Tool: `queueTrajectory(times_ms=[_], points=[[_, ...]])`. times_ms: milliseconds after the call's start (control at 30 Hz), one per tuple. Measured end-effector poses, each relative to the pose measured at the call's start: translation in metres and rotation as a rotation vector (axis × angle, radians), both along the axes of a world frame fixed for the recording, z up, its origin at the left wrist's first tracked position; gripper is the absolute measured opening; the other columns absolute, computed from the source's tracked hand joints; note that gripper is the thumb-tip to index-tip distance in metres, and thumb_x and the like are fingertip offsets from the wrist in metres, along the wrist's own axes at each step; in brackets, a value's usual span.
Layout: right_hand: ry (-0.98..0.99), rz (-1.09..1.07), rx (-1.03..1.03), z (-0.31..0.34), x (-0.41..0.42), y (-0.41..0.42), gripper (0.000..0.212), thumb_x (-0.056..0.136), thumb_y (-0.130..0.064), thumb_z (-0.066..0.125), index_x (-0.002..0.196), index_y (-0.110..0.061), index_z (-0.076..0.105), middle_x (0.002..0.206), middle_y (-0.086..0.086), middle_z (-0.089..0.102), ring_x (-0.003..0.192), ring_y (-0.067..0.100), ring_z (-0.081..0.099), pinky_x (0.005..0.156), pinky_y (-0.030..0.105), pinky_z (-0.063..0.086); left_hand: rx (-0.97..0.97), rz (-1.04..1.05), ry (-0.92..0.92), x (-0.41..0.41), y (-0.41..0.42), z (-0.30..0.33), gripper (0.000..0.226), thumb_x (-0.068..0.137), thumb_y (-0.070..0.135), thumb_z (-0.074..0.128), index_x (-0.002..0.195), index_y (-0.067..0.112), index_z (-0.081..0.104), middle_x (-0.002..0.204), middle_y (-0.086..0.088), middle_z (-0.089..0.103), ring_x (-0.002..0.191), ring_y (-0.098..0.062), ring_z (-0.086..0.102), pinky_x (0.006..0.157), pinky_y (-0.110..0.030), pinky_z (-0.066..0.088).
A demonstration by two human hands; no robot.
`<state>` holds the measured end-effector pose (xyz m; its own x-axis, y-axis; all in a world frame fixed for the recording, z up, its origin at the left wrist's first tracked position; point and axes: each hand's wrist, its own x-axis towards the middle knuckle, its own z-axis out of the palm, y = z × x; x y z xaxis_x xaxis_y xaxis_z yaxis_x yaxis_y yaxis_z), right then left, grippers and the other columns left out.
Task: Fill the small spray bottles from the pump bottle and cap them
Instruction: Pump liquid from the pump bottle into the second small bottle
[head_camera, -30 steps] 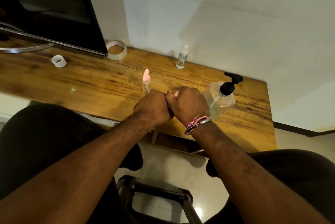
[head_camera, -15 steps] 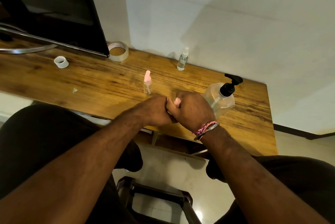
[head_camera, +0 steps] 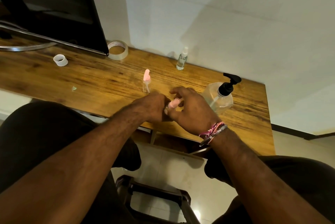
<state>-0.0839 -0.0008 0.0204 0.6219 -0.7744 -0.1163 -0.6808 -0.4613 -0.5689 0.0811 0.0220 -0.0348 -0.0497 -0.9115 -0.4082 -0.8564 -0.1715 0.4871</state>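
Note:
Over the near edge of the wooden table (head_camera: 101, 82), my left hand (head_camera: 154, 107) is closed around the body of a small spray bottle. Its pink cap (head_camera: 173, 103) pokes out between both hands. My right hand (head_camera: 192, 109) pinches that pink cap with thumb and fingers, the other fingers spread. A second pink-capped spray bottle (head_camera: 146, 83) stands upright just behind my left hand. A clear spray bottle with a white cap (head_camera: 181, 59) stands near the wall. The big clear pump bottle (head_camera: 220, 96) with a black pump head sits right of my right hand.
A dark monitor (head_camera: 54, 9) on a curved metal stand fills the back left. A roll of clear tape (head_camera: 117, 50) lies beside it, and a small white ring (head_camera: 60, 60) further left. A stool (head_camera: 155, 203) stands on the tiled floor between my knees.
My hands have drawn back toward the table's near edge. The right hand's fingers have spread, and more of the pink cap shows between the hands.

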Motion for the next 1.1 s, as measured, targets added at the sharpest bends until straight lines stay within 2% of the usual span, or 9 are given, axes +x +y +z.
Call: queueTrajectory(times_ms=[100,200,400,533,600,700,800,933,1100], points=[[0.078,-0.141,-0.125,-0.001,0.003,0.004,0.048,0.095,-0.063,0.061,0.112,-0.019,0.071,0.103,-0.002,0.069,0.092,0.016,0.065,0.075,0.033,0.056,-0.015,0.055,-0.017,-0.002,0.000,-0.005,0.019,0.084,0.050,0.078,0.086,0.034,0.067,0.088,0.007,0.069,0.082,-0.013,0.068,0.081,-0.042,0.062],[0.169,-0.197,-0.164,-0.005,0.008,0.004,0.050,0.098,-0.066,0.054,0.090,-0.019,0.069,0.084,-0.001,0.068,0.079,0.019,0.065,0.063,0.030,0.049,-0.029,0.089,-0.052,-0.006,0.000,-0.010,0.021,0.081,0.052,0.078,0.085,0.035,0.065,0.083,0.009,0.069,0.078,-0.012,0.067,0.078,-0.041,0.063],[0.065,-0.053,-0.160,-0.006,0.008,0.000,0.010,0.095,-0.031,0.071,0.099,-0.022,0.074,0.100,-0.004,0.067,0.092,0.012,0.062,0.069,0.024,0.044,-0.025,0.088,-0.054,-0.003,-0.002,-0.010,0.020,0.084,0.047,0.078,0.078,0.033,0.065,0.078,0.006,0.070,0.077,-0.014,0.069,0.076,-0.040,0.062],[-0.018,0.059,-0.129,-0.007,0.004,-0.003,0.022,0.094,-0.011,0.070,0.111,-0.026,0.074,0.113,-0.005,0.069,0.103,0.012,0.061,0.089,0.034,0.057,-0.042,0.109,-0.015,0.000,-0.003,-0.013,0.023,0.079,0.051,0.081,0.089,0.033,0.070,0.079,0.008,0.071,0.075,-0.011,0.070,0.076,-0.042,0.064],[-0.056,0.062,-0.088,-0.006,0.004,-0.004,0.030,0.092,-0.012,0.072,0.118,-0.027,0.072,0.118,-0.005,0.067,0.106,0.012,0.061,0.091,0.037,0.058,-0.056,0.094,-0.012,0.000,-0.002,-0.012,0.022,0.080,0.049,0.080,0.089,0.033,0.068,0.082,0.006,0.071,0.077,-0.012,0.070,0.077,-0.042,0.064],[-0.066,-0.035,-0.065,-0.004,0.005,-0.002,0.039,0.091,-0.036,0.075,0.127,-0.024,0.067,0.124,-0.003,0.064,0.109,0.014,0.061,0.092,0.037,0.057,-0.042,0.093,-0.019,-0.001,-0.004,-0.012,0.018,0.086,0.047,0.077,0.082,0.033,0.066,0.085,0.004,0.071,0.080,-0.014,0.069,0.078,-0.042,0.063],[0.028,-0.171,-0.115,-0.005,0.007,0.000,0.043,0.094,-0.056,0.067,0.117,-0.020,0.068,0.107,-0.002,0.069,0.096,0.016,0.066,0.077,0.034,0.058,-0.053,0.104,-0.033,-0.003,-0.005,-0.013,0.022,0.084,0.051,0.077,0.082,0.031,0.068,0.082,0.005,0.070,0.077,-0.013,0.068,0.074,-0.039,0.062],[0.048,-0.163,-0.122,-0.007,0.008,0.001,0.026,0.094,-0.047,0.071,0.094,-0.021,0.066,0.085,-0.006,0.065,0.080,0.015,0.063,0.056,0.023,0.039,-0.033,0.114,-0.029,-0.003,-0.005,-0.016,0.020,0.084,0.046,0.080,0.080,0.032,0.066,0.077,0.006,0.069,0.074,-0.013,0.068,0.068,-0.034,0.059],[-0.003,-0.113,-0.145,0.002,0.003,-0.003,0.012,0.090,-0.030,0.072,0.100,-0.023,0.073,0.091,-0.006,0.070,0.084,0.015,0.064,0.064,0.026,0.044,-0.036,0.118,-0.038,-0.002,-0.006,-0.019,0.019,0.082,0.046,0.079,0.082,0.034,0.065,0.081,0.007,0.070,0.076,-0.012,0.068,0.074,-0.038,0.062]])
